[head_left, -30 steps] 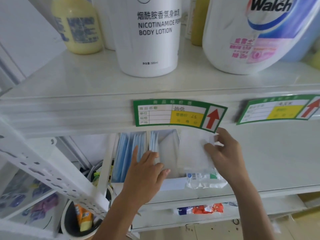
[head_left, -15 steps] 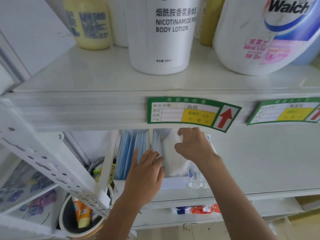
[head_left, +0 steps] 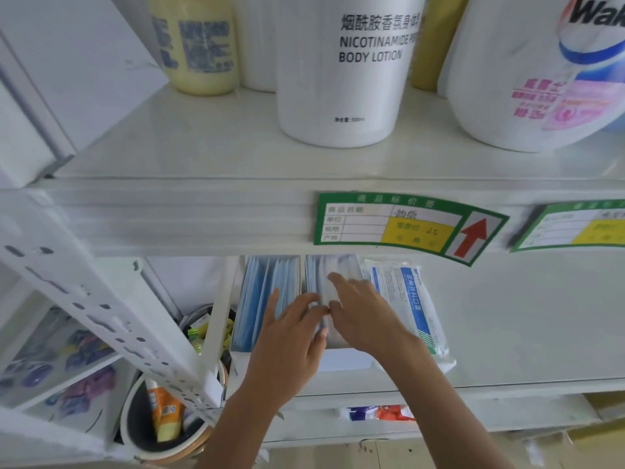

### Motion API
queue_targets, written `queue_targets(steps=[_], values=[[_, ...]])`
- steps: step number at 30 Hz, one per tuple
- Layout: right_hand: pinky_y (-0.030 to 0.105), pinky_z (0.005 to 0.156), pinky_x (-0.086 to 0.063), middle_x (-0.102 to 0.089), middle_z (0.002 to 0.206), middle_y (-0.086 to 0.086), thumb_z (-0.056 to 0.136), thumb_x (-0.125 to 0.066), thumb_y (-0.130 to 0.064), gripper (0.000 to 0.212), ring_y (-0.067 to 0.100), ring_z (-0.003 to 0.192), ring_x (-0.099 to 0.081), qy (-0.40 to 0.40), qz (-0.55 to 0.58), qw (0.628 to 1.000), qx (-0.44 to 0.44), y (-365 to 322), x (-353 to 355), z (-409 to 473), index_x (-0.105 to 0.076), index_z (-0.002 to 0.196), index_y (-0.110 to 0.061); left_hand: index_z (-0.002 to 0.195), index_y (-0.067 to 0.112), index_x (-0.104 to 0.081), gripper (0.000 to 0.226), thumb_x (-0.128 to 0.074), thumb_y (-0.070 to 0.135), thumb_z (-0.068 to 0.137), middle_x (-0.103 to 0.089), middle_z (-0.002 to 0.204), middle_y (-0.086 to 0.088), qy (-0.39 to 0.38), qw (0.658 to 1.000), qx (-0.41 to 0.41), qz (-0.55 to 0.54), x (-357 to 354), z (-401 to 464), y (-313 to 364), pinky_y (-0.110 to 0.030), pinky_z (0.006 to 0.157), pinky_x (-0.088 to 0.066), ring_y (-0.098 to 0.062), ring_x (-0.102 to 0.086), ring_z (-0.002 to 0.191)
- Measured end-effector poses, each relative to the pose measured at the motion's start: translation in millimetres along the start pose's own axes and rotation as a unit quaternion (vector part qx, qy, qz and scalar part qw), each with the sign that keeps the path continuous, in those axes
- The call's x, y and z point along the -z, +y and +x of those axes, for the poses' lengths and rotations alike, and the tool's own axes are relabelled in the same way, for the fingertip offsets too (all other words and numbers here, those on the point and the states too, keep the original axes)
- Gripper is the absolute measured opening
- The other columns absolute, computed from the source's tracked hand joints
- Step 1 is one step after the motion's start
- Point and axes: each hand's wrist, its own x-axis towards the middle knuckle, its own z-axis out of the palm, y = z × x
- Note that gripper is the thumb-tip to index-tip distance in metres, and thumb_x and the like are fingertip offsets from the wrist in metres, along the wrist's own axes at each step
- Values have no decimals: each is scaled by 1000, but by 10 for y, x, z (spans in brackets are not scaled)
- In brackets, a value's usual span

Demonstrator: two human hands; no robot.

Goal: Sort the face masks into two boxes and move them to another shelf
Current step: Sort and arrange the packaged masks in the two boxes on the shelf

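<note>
My right hand [head_left: 363, 316] lies palm-down over the white-wrapped masks [head_left: 333, 282] in the right-hand box [head_left: 341, 362], fingers fairly straight, pressing on the packs; I cannot tell whether the thumb pinches one. My left hand [head_left: 291, 336] reaches in beside it, fingers extended and loose, fingertips touching the same packs at the divide between the two boxes. The hands touch at the fingertips.

The masks stand upright on edge in rows. The left box [head_left: 238, 340] holds blue masks [head_left: 267, 292] packed close; the right one holds paler, clear-wrapped packs. Both boxes are white, side by side on the lower shelf [head_left: 507, 333]. A sealed mask packet [head_left: 409, 306] with blue print leans against the right box's outer side.

On the upper shelf edge sits a green price label [head_left: 406, 225]. Above it stands a body lotion bottle [head_left: 351, 69].
</note>
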Motion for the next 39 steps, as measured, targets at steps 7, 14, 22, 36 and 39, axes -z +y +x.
queue_targets(steps=[7, 14, 22, 36, 39], values=[[29, 102, -42, -63, 128, -8, 94, -56, -17, 35, 16, 119, -51, 32, 10, 993, 110, 233, -191, -87, -65, 126, -24, 99, 21, -67, 9, -61, 26, 96, -62, 113, 10, -22, 996, 25, -79, 117, 12, 1, -14, 95, -43, -1, -54, 105], [25, 96, -42, -65, 117, -3, 94, -55, -20, 37, 16, 109, -54, 92, 41, 992, 79, 287, -299, -75, -59, 131, -18, 109, 23, -67, 15, -60, 30, 97, -54, 129, 14, -69, 993, 51, -80, 87, -6, -74, -4, 80, -36, -2, -56, 112], [26, 89, -44, -53, 100, -11, 88, -64, -43, 34, 13, 94, -53, 141, 83, 984, 65, 227, -321, -85, -64, 119, -29, 103, 30, -61, 7, -58, 32, 97, -48, 117, 28, -55, 988, 48, -138, 70, -1, -145, -18, 78, -51, 2, -59, 98], [37, 105, -40, -47, 137, -5, 96, -33, -51, 55, 18, 121, -35, 134, 16, 990, 48, 231, -351, -81, -81, 97, -24, 94, 38, -61, 17, -75, 29, 88, -55, 116, 28, -59, 980, 44, -183, 66, 23, -215, -4, 90, -40, 8, -57, 109], [36, 107, -35, -45, 139, -8, 97, -25, -61, 63, 18, 127, -33, 68, -46, 996, 33, 210, -353, -19, -79, 104, -29, 105, 34, -72, 17, -74, 36, 88, -55, 121, 32, -75, 976, 45, -198, 61, 24, -236, -3, 92, -40, 9, -56, 112]])
